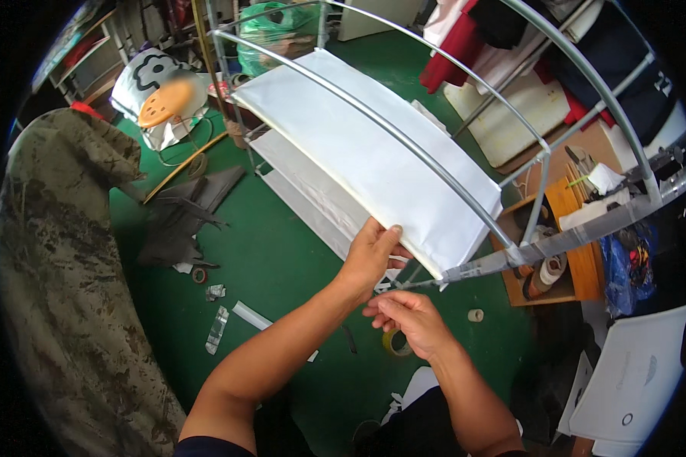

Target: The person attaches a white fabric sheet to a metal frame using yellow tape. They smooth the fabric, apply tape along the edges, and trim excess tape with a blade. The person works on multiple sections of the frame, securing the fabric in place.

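Note:
A large white sheet (389, 152) is stretched over a shelf in a frame of grey metal tubes (427, 160). My left hand (371, 255) is closed on its near edge, thumb on top and fingers curled underneath. Just below and to the right, my right hand (408, 316) is held in a pinch close to the frame's lower corner. Whatever lies between its fingertips, if anything, is too small to make out. Silvery tape (579, 232) wraps the tube running right from that corner. Under the sheet, a second pale layer (312, 186) shows.
On the green floor lie a yellow tape roll (395, 343), a small pale roll (476, 314), tape scraps (216, 330) and dark cloth (177, 232). Camouflage fabric (61, 266) drapes at left. A wooden box (583, 266) and white panel (633, 377) stand at right.

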Action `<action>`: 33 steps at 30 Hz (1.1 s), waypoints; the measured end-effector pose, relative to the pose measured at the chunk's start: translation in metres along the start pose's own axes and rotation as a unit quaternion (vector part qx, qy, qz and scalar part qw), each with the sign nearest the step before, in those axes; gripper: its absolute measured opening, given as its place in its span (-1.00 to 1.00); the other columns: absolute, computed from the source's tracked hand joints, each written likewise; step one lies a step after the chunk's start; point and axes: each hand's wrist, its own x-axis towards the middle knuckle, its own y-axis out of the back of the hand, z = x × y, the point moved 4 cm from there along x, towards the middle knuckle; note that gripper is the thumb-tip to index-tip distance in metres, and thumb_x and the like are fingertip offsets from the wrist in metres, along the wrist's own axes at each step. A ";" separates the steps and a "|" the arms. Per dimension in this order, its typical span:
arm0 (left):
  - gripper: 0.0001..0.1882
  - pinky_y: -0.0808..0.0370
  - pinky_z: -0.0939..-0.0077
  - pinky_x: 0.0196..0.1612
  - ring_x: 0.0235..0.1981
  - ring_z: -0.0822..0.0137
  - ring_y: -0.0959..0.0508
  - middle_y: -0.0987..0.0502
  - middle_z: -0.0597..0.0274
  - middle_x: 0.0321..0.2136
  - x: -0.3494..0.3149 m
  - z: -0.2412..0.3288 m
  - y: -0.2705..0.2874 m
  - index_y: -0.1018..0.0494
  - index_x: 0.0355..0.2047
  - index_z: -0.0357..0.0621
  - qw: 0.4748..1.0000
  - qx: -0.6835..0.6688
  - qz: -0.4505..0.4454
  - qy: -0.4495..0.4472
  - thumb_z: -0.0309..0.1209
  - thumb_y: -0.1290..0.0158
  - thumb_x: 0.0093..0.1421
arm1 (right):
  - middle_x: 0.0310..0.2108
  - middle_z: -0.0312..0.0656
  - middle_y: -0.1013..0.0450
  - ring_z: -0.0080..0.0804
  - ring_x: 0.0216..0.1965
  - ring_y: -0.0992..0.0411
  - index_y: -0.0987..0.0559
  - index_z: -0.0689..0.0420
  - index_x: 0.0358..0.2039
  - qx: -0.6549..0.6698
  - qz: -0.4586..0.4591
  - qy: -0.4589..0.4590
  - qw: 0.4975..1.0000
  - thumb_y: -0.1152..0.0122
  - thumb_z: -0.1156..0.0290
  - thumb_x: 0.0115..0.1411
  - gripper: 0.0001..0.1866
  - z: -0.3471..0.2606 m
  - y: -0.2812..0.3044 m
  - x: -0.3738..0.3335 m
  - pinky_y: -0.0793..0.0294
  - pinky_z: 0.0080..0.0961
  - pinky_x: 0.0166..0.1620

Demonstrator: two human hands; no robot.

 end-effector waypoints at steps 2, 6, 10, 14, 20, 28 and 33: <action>-0.70 -0.59 0.35 -0.23 -0.28 0.30 -0.60 -0.51 0.11 -0.16 0.002 -0.001 -0.007 -0.30 0.05 -0.15 1.000 -0.016 0.002 -0.006 -0.25 0.10 0.44 | -0.19 -0.21 -0.61 -0.60 -0.27 -0.47 -0.62 0.23 -0.08 -0.036 -0.009 0.005 0.999 -0.13 0.23 0.38 -0.68 0.001 0.001 0.002 -0.42 -0.63 -0.22; -0.68 -0.64 0.30 -0.18 -0.25 0.25 -0.61 -0.50 0.07 -0.11 0.008 0.003 -0.012 -0.25 0.11 -0.15 0.999 -0.025 -0.006 0.021 -0.27 0.15 0.45 | -0.29 -0.27 -0.61 -0.58 -0.34 -0.48 -0.64 0.23 -0.16 -0.128 -0.033 0.038 0.990 -0.16 0.24 0.35 -0.70 0.008 0.005 0.003 -0.44 -0.59 -0.27; -0.65 -0.66 0.31 -0.16 -0.23 0.22 -0.62 -0.48 0.01 -0.07 0.017 0.007 -0.009 -0.18 0.16 -0.19 0.998 -0.010 -0.043 0.049 -0.31 0.20 0.45 | -0.41 -0.24 -0.58 -0.54 -0.38 -0.49 -0.65 0.23 -0.21 -0.244 -0.050 0.017 0.968 -0.20 0.18 0.31 -0.67 0.003 0.006 0.000 -0.47 -0.52 -0.27; -0.65 -0.65 0.31 -0.17 -0.25 0.21 -0.62 -0.50 0.02 -0.11 0.020 0.012 -0.006 -0.21 0.15 -0.21 0.996 0.008 -0.065 0.064 -0.32 0.20 0.45 | -0.40 -0.15 -0.59 -0.45 -0.35 -0.54 -0.65 0.21 -0.21 -0.307 -0.103 0.014 0.946 -0.21 0.13 0.29 -0.64 -0.003 0.003 -0.005 -0.49 -0.46 -0.23; -0.73 -0.63 0.43 -0.34 -0.36 0.28 -0.64 -0.60 0.15 -0.24 0.033 0.036 0.025 -0.30 0.03 -0.15 0.996 0.029 -0.065 0.057 -0.28 0.17 0.44 | -0.29 -0.12 -0.62 -0.36 -0.25 -0.58 -0.64 0.21 -0.17 -0.337 -0.195 0.048 0.920 -0.27 0.16 0.25 -0.65 -0.002 -0.003 -0.017 -0.52 -0.41 -0.16; -0.75 -0.55 0.52 -0.52 -0.54 0.43 -0.53 -0.45 0.31 -0.53 0.003 0.059 0.048 -0.39 -0.37 -0.06 1.000 0.005 -0.002 -0.004 -0.18 -0.09 0.33 | -0.40 -0.28 -0.59 -0.56 -0.33 -0.50 -0.67 0.19 -0.29 -0.329 0.012 -0.008 0.944 -0.37 0.17 0.18 -0.69 0.004 0.092 -0.019 -0.49 -0.51 -0.24; -0.60 -0.58 0.68 -0.67 -0.71 0.45 -0.56 -0.58 0.15 -0.51 0.010 0.045 0.095 -0.37 -0.07 -0.28 0.996 0.083 0.008 -0.015 -0.14 0.00 0.37 | -0.16 -0.10 -0.59 -0.31 -0.09 -0.54 -0.61 0.22 -0.06 -0.131 0.078 0.021 0.988 -0.44 0.20 0.13 -0.55 0.021 0.132 -0.016 -0.54 -0.40 -0.02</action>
